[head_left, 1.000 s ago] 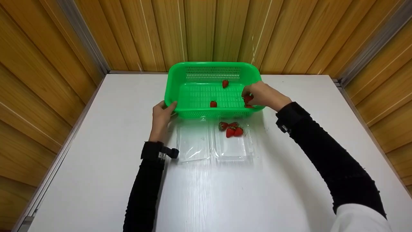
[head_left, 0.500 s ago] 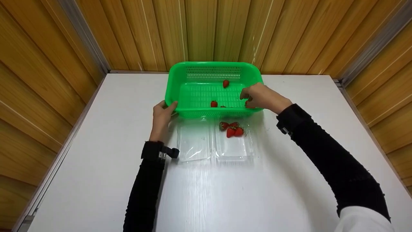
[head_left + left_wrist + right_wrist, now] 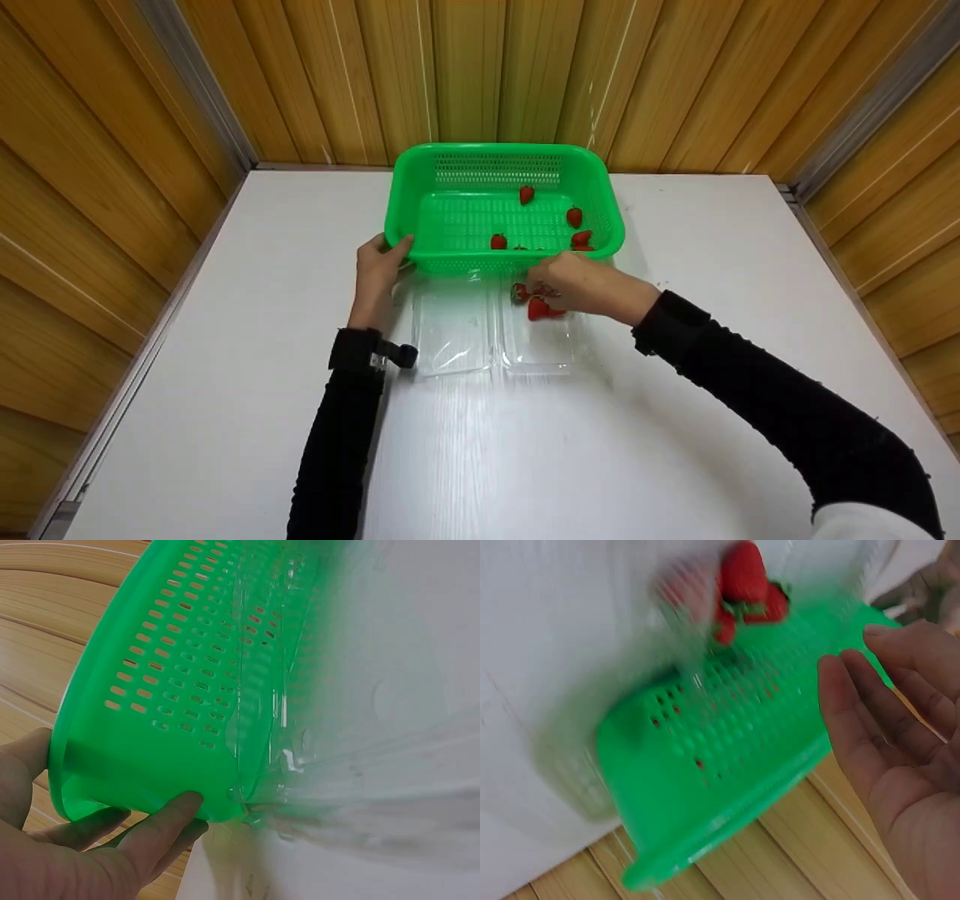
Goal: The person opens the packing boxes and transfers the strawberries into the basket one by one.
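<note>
My left hand point(image 3: 377, 274) grips the front left corner of a green plastic basket point(image 3: 480, 256), thumb on the rim and fingers against the outer wall. In the left wrist view those fingers point(image 3: 161, 836) press the basket's end below the rim. My right hand point(image 3: 592, 285) is over the right half of a clear hinged plastic box point(image 3: 536, 352), partly covering a small group of strawberries point(image 3: 537, 308). In the right wrist view, its thumb and fingers are apart with nothing between them, beside the strawberries point(image 3: 742, 574). More strawberries point(image 3: 574, 217) lie scattered in the basket.
The box's other half point(image 3: 454, 330) lies flat on the left, its back edge close to the basket. Everything stands on a white table point(image 3: 480, 450). Wood-patterned panels point(image 3: 465, 75) rise behind the basket and at both sides.
My right hand has come out of the basket, forward and left to over the clear box, leaving strawberries at the basket's right side. The left hand stays on the basket.
</note>
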Action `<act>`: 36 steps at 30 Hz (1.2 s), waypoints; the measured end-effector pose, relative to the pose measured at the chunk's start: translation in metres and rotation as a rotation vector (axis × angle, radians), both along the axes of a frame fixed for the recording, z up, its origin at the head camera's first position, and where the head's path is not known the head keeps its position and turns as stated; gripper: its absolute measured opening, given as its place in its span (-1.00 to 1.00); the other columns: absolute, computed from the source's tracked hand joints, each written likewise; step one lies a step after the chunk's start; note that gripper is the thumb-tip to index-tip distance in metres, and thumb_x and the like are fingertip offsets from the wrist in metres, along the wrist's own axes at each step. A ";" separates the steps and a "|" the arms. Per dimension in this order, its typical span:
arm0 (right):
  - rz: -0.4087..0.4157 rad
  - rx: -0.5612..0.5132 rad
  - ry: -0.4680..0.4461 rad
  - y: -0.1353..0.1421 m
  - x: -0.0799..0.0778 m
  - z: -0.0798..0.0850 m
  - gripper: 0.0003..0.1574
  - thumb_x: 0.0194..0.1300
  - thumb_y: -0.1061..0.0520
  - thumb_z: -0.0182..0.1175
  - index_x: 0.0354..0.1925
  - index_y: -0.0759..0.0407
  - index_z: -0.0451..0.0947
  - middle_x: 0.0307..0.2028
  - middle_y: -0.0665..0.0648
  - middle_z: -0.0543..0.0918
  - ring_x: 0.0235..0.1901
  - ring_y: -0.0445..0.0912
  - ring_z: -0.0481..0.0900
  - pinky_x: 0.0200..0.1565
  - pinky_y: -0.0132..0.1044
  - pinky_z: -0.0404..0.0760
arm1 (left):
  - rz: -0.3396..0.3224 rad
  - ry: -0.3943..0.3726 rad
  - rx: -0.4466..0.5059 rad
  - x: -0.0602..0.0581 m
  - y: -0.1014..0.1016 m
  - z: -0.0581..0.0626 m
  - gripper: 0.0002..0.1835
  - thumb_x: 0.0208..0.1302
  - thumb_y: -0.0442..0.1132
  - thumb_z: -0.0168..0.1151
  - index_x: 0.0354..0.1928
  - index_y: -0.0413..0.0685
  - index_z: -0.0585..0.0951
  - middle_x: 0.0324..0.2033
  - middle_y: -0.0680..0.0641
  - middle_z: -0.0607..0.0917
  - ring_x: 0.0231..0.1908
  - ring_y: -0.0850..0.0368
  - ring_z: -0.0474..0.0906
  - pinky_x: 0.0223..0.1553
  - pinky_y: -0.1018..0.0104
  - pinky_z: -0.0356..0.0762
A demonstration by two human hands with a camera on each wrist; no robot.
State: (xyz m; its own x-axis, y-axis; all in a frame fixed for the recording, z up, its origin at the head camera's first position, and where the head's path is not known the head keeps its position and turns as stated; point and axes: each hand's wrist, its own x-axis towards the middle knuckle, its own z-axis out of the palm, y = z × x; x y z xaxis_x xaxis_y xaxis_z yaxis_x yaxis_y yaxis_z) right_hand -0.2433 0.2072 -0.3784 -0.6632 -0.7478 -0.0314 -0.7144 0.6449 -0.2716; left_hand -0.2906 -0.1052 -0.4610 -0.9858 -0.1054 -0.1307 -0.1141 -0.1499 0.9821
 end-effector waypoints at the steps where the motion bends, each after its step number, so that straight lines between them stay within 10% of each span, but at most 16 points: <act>1: 0.005 0.005 0.004 0.000 0.002 -0.006 -0.78 0.16 0.44 0.37 -0.18 0.31 0.71 -0.26 0.22 0.75 -0.27 -0.01 0.67 -0.27 -0.21 0.73 | -0.001 -0.003 -0.003 0.000 0.000 0.000 -0.50 0.47 -0.16 0.25 0.29 -0.35 0.48 0.20 -0.42 0.52 0.10 -0.18 0.61 0.18 0.05 0.62; 11: -0.013 0.030 0.043 -0.001 0.005 -0.048 -0.73 0.22 0.42 0.38 -0.08 0.33 0.70 -0.17 0.26 0.73 -0.14 0.09 0.66 -0.09 -0.12 0.72 | -0.010 -0.017 -0.002 -0.001 0.001 0.003 -0.49 0.48 -0.17 0.24 0.31 -0.36 0.46 0.21 -0.40 0.52 0.13 -0.22 0.58 0.21 0.02 0.59; 36: -0.015 0.058 0.044 -0.010 0.004 -0.061 -0.83 0.15 0.30 0.50 -0.27 0.24 0.70 -0.38 0.12 0.70 -0.33 -0.05 0.64 -0.26 -0.29 0.71 | -0.002 0.005 -0.043 0.000 -0.001 0.001 -0.47 0.46 -0.17 0.26 0.31 -0.38 0.46 0.15 -0.38 0.58 0.09 -0.17 0.61 0.18 0.05 0.62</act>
State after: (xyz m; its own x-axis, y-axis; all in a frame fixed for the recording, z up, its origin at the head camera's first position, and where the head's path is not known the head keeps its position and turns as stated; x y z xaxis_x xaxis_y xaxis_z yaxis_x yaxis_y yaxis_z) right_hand -0.2390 0.1973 -0.4395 -0.6763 -0.7352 -0.0452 -0.7146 0.6698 -0.2016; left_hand -0.2909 -0.1062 -0.4597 -0.9867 -0.1089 -0.1210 -0.1093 -0.1073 0.9882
